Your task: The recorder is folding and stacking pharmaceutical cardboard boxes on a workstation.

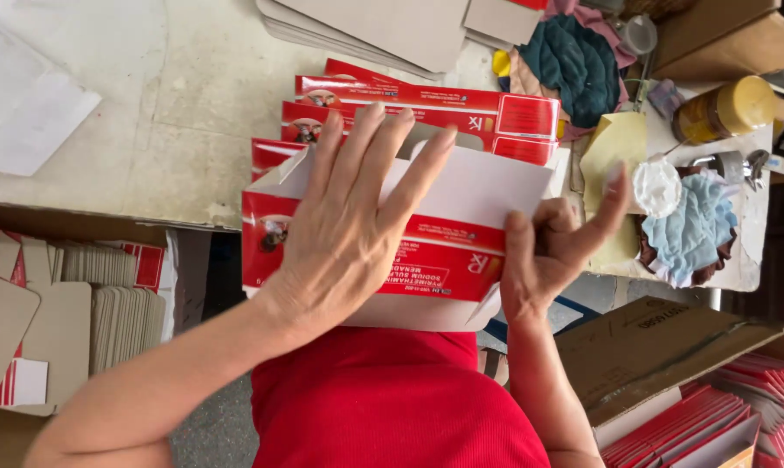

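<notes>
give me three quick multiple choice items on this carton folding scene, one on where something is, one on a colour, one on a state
1. Where does the left hand lie?
A. flat on the red and white carton
B. on the jar
C. in the box of blanks

2. What colour is the lid of the jar?
A. blue
B. yellow
C. black

3. How is the right hand placed?
A. resting empty on the table
B. gripping the carton's right end
C. holding a cloth

Answers: 1 A, its fingers are spread across the carton's white panel. 2 B, the lid end shows yellow. 3 B, its thumb presses the carton's red face at the right end.
</notes>
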